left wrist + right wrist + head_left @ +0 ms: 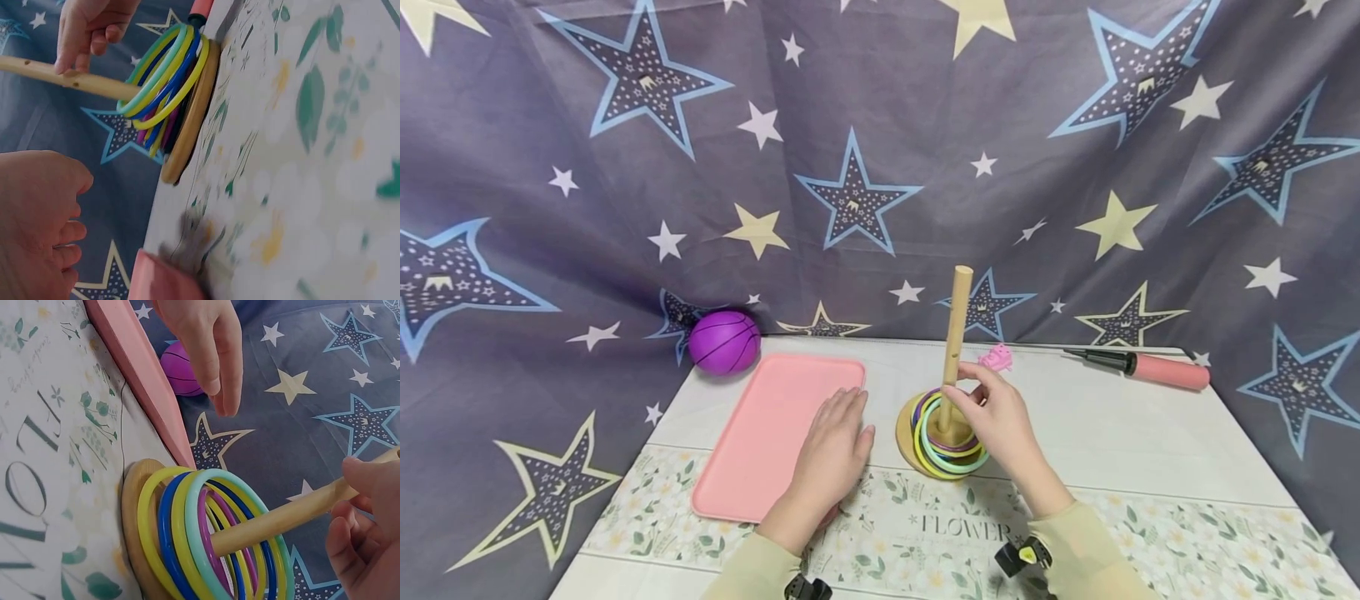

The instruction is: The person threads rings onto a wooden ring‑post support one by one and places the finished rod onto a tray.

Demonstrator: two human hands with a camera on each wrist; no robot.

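Right hand (1000,414) on peg (956,342), beside tray (760,433)

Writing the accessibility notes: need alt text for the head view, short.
A person's right hand touches a wooden peg stacked with coloured rings, while the left hand rests flat on a pink tray. Behind sit a purple ball and a pink pump, on a table.

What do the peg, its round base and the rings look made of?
The peg and round base look like unpainted pale wood: matte tan with faint grain. The rings look like smooth, glossy plastic in yellow, blue, mint and purple, though that is only judged from their sheen. The right hand touches the peg.
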